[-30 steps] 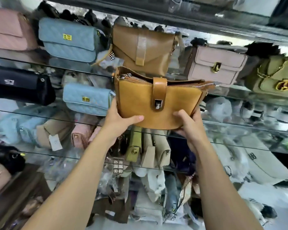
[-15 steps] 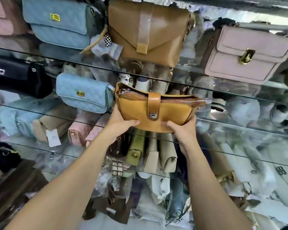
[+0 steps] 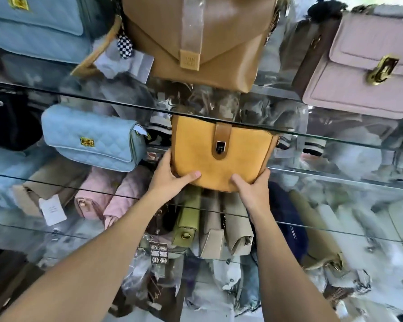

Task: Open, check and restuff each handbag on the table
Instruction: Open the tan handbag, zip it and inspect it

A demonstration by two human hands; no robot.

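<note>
Left hand (image 3: 172, 180) grips the lower left corner of the mustard handbag (image 3: 221, 159), thumb laid across its front; right hand (image 3: 254, 189) grips the lower right corner likewise. Handbag upright between two glass shelves, clasp strap (image 3: 222, 140) fastened; whether its base rests on glass cannot be told. Upper shelf edge (image 3: 323, 138) crosses its top. Blue quilted bag (image 3: 91, 140) just beside, left. Tan flap bag (image 3: 203, 43) directly above; pink bag (image 3: 368, 66) upper right. Olive bag (image 3: 187, 219) below.

bright, even, diffuse illumination; source not visible. shadows soft, faint. strong glare and reflections across glass shelf (image 3: 335, 137). yellow handbag (image 3: 240, 159) at centre sharp. blur heavy at right and lower edges. wide-angle distortion bends shelf edges, stretches corners.
</note>
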